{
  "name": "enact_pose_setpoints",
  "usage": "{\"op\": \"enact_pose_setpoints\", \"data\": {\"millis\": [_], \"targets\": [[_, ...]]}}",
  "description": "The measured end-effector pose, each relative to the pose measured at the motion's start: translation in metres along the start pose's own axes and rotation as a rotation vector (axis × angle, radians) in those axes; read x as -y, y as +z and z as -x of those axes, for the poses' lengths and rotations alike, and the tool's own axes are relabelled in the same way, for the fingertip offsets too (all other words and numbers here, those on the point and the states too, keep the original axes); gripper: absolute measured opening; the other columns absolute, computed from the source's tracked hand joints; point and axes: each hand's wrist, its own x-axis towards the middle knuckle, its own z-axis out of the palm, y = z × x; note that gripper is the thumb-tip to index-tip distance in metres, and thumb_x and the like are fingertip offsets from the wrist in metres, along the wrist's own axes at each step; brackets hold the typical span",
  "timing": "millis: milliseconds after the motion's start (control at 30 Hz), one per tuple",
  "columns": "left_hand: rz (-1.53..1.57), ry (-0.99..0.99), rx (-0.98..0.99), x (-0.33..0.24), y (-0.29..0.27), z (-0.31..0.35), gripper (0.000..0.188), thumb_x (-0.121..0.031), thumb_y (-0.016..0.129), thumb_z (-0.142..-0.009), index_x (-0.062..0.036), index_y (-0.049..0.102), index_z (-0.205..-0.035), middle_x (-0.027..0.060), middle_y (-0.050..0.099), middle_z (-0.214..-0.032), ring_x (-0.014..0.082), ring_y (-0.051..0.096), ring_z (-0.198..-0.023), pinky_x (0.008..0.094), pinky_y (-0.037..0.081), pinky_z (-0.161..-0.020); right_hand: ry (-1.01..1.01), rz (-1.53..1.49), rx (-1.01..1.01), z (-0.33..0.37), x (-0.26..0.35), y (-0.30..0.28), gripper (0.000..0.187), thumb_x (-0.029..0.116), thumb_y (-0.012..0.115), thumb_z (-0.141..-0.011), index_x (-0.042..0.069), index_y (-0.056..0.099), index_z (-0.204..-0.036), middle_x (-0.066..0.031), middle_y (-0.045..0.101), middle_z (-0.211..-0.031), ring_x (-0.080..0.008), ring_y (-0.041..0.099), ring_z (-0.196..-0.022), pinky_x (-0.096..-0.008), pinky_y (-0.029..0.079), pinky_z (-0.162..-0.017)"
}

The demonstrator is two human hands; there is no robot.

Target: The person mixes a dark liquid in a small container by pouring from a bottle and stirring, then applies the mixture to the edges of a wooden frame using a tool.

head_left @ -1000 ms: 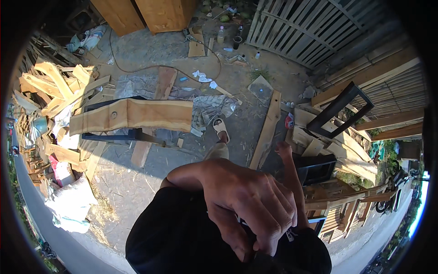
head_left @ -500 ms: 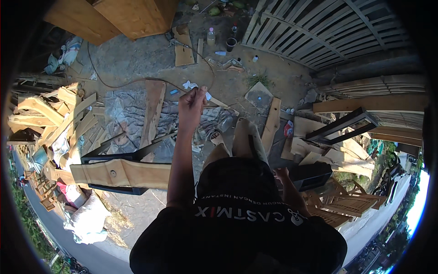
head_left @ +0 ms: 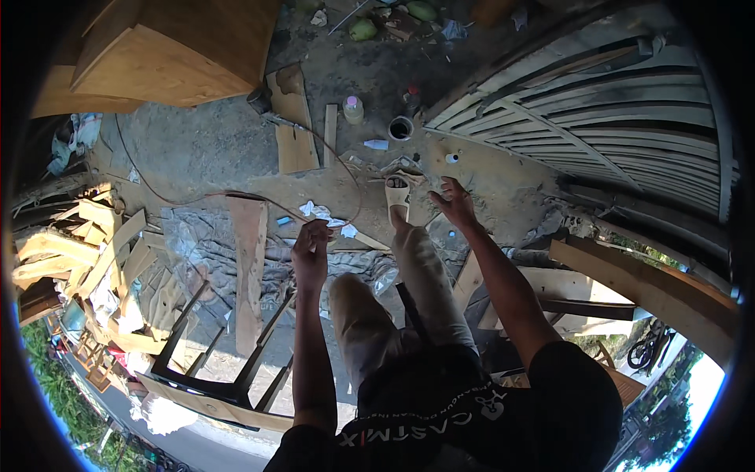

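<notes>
I've the right hand (head_left: 456, 206) spread, empty; left hand (head_left: 311, 252) fingers curled, contents unclear. I'd step wide of that hose (head_left: 359, 187).

The white scraps (head_left: 319, 212) look like matt paper, the cabinet (head_left: 177, 59) smooth wood.

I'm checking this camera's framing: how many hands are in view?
2: the left hand, curled, lower left of the sandal; the right hand, spread, to the right of it. No other shows.

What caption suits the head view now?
Right hand spread, left hand curled, above littered ground; capped bottle and dark cup ahead.
</notes>
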Motion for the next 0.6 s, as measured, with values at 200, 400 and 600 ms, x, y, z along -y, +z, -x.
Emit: {"op": "enact_pose_setpoints", "data": {"millis": [200, 400, 600], "targets": [[-0.108, 0.041, 0.147, 0.057, 0.096, -0.121, 0.018, -0.006, 0.065, -0.102, 0.0002, 0.068, -0.119, 0.0117, 0.075, -0.105, 0.0172, 0.074, -0.095, 0.0325, 0.057, -0.088, -0.072, 0.076, -0.248, -0.192, -0.02, 0.073, 0.107, 0.053, 0.089, -0.076, -0.005, 0.037, -0.15, -0.0317, 0.057, -0.139, -0.0478, 0.061, -0.124, -0.0511, 0.051, -0.104], [-0.073, 0.436, 0.214, 0.114, 0.198, -0.278, 0.024, -0.007, 0.069, -0.099, -0.001, 0.067, -0.122, 0.0131, 0.075, -0.113, 0.024, 0.074, -0.105, 0.0375, 0.058, -0.093, -0.082, -0.093, -0.354, -0.31, -0.057, 0.124, 0.113, 0.05, 0.092, -0.073, -0.002, 0.031, -0.154, -0.0312, 0.057, -0.139, -0.0483, 0.058, -0.129, -0.0518, 0.051, -0.104], [-0.297, 0.883, 0.388, 0.126, 0.314, -0.401, 0.035, -0.022, 0.073, -0.098, -0.0091, 0.067, -0.13, 0.0155, 0.072, -0.124, 0.0325, 0.071, -0.112, 0.0393, 0.056, -0.098, -0.353, -0.09, -0.367, -0.349, -0.083, 0.131, 0.087, 0.037, 0.091, -0.076, 0.009, 0.045, -0.144, -0.0202, 0.064, -0.132, -0.0397, 0.067, -0.119, -0.0477, 0.055, -0.095]]}}
